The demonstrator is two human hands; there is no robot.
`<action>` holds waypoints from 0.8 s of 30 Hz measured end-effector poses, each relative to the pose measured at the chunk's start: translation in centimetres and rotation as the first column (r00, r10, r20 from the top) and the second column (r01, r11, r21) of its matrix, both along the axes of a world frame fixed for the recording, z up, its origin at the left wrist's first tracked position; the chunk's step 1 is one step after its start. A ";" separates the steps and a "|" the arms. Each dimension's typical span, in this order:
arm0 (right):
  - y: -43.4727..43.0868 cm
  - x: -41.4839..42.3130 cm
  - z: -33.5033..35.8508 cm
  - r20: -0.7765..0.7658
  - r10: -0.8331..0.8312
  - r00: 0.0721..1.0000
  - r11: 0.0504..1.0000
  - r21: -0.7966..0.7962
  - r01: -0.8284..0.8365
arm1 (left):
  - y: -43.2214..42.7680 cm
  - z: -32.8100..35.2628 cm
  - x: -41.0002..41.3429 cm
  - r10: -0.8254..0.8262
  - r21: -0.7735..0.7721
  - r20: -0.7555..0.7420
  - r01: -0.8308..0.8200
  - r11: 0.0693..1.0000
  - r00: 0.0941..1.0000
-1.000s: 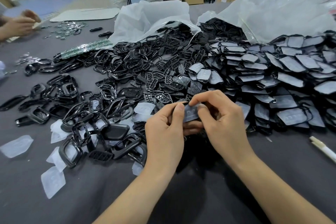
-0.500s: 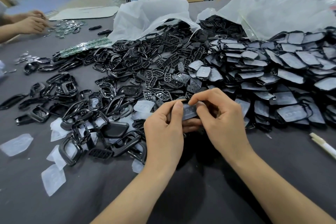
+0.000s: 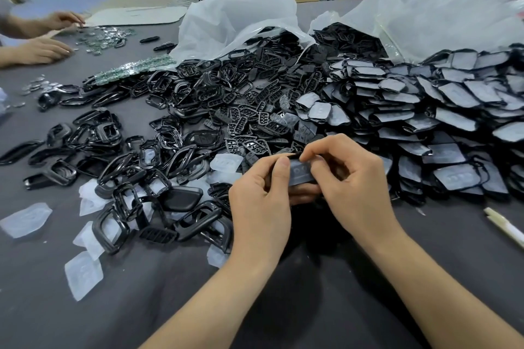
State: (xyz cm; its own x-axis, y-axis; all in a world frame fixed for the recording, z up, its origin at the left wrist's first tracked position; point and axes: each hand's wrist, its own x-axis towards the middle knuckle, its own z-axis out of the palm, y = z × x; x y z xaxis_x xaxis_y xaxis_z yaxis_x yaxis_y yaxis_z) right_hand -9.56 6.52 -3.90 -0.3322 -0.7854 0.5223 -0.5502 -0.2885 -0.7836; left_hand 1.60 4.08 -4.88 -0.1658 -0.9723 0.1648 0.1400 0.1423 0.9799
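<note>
The small black plastic key-fob piece with a translucent grey film face (image 3: 300,174) sits between both hands above the dark table (image 3: 283,306), its long axis running left to right. The left hand (image 3: 259,204) pinches its left end, thumb on top. The right hand (image 3: 354,187) pinches its upper right edge with curled fingers, equally near, with the stacked film-covered pieces (image 3: 439,122) just beyond.

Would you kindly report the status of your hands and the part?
Left hand, right hand both pinching the grey part. Black frames piled close left, not blocking.
</note>
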 end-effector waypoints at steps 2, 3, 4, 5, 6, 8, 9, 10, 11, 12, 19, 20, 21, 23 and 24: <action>0.0 0.0 0.0 0.073 0.021 0.997 1.000 -0.001 -0.021 | 0.1 0.0 0.0 0.016 -0.055 0.059 -0.012 0.998 0.998; 0.0 0.0 0.0 0.158 0.052 0.986 0.999 0.006 -0.053 | 0.2 0.1 0.0 0.012 -0.067 0.057 -0.008 0.998 0.998; 0.0 -0.1 0.1 0.243 0.086 0.966 0.996 0.006 -0.090 | 0.3 0.3 0.0 -0.002 -0.065 0.031 0.004 0.998 1.000; -0.1 -0.1 0.2 0.316 0.123 0.941 0.992 -0.004 -0.128 | 0.3 0.5 0.0 -0.016 -0.059 0.000 0.016 0.998 1.000; -0.2 -0.1 0.2 0.374 0.158 0.914 0.987 -0.020 -0.162 | 0.3 0.6 0.0 -0.025 -0.055 -0.024 0.024 0.998 0.999; -0.3 -0.2 0.3 0.471 0.205 0.858 0.977 -0.045 -0.209 | 0.3 0.7 0.1 -0.039 -0.052 -0.049 0.036 0.998 0.998; -0.4 -0.3 0.2 0.521 0.215 0.826 0.974 -0.048 -0.223 | 0.3 0.7 0.0 -0.043 -0.053 -0.056 0.040 0.998 0.997; -0.4 -0.4 0.2 0.562 0.219 0.797 0.971 -0.044 -0.236 | 0.3 0.8 0.0 -0.044 -0.056 -0.062 0.041 0.998 0.997; -0.5 -0.4 0.2 0.586 0.216 0.781 0.970 -0.034 -0.242 | 0.3 0.8 0.0 -0.042 -0.061 -0.063 0.039 0.997 0.997; -0.4 -0.4 0.1 0.596 0.206 0.776 0.970 -0.021 -0.241 | 0.4 0.8 0.0 -0.043 -0.066 -0.061 0.038 0.997 0.997; -0.4 -0.4 0.3 0.562 0.158 0.812 0.977 0.029 -0.210 | 0.4 0.7 0.1 -0.060 -0.086 -0.033 0.057 0.995 0.998; -0.4 -0.4 0.4 0.548 0.154 0.822 0.978 0.033 -0.206 | 0.4 0.7 0.1 -0.060 -0.087 -0.029 0.058 0.995 0.998; -0.4 -0.4 0.4 0.535 0.148 0.832 0.979 0.042 -0.201 | 0.5 0.6 0.0 -0.059 -0.090 -0.025 0.057 0.994 0.998; -0.3 -0.4 0.5 0.553 0.144 0.821 0.976 0.059 -0.211 | 0.5 0.6 0.0 -0.056 -0.101 -0.015 0.054 0.993 0.998; -0.4 -0.4 0.5 0.579 0.149 0.802 0.972 0.064 -0.227 | 0.5 0.6 0.0 -0.056 -0.108 -0.011 0.055 0.993 0.998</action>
State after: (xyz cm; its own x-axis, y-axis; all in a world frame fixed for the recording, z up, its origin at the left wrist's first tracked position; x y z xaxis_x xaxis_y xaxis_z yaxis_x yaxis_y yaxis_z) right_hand -9.92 6.16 -3.40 -0.3768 -0.9083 0.1819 0.0578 -0.2190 -0.9740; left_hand 1.59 4.60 -4.33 -0.2162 -0.9381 0.2707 0.1638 0.2385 0.9572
